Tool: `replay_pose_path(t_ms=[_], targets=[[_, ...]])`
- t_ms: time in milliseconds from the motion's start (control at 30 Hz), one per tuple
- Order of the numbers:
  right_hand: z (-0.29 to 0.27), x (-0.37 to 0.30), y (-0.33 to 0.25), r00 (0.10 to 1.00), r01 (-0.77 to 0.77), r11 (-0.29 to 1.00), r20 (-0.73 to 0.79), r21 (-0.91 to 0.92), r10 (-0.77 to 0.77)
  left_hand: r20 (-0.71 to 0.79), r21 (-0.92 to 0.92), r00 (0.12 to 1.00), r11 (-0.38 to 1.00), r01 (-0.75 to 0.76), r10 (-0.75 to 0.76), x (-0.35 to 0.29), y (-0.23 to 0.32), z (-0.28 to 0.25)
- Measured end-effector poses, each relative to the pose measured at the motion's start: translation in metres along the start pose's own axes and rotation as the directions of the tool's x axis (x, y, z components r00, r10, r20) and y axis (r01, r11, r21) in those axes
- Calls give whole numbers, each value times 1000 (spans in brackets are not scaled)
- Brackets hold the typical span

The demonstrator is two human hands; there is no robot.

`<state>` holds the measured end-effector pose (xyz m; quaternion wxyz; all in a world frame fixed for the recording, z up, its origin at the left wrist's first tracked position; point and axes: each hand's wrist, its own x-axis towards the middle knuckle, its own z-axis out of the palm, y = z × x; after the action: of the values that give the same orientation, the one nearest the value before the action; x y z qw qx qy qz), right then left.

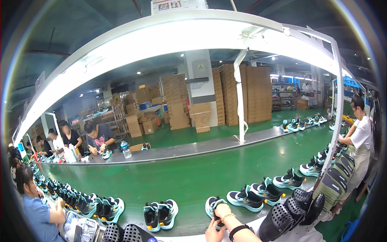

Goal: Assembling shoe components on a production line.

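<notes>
A sneaker [210, 204] in black, white and light turquoise stands at the near edge of the green work surface. My right hand [221, 211], with a bracelet and a black band at the wrist, bends over its opening and grips the upper; the fingertips are partly hidden. Close below, my left hand [213, 232] has its fingers closed at the near end of the same shoe. Just to the right lies another sneaker [246, 198] of this kind. Left of my hands a pair of sneakers [167, 214] stands side by side.
Black perforated forms [282, 215] flank my right forearm. Further right are stacked dark insoles [338, 177] and a person in white [361, 135]. At left, a person in blue [38, 207] sits by a row of sneakers [82, 203]. A white post [242, 97] rises beyond the green surface.
</notes>
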<state>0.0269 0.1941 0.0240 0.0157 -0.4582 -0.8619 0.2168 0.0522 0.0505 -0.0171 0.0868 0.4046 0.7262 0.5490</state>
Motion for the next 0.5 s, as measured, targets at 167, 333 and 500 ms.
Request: replay_pose_path(t_ms=[167,333,500], targets=[[14,-33,12,975,167,949,-190,269,-118,-85,182,989,978,-106,123,2,-24,4],[28,-128,42,586,609,709,-401,-355,-704,-190,136,903,921,-366,386,18,-48,13],[-128,-245,74,235,797,531,-663,-287,-711,-68,294,977,940,-172,201,35,4,-11]])
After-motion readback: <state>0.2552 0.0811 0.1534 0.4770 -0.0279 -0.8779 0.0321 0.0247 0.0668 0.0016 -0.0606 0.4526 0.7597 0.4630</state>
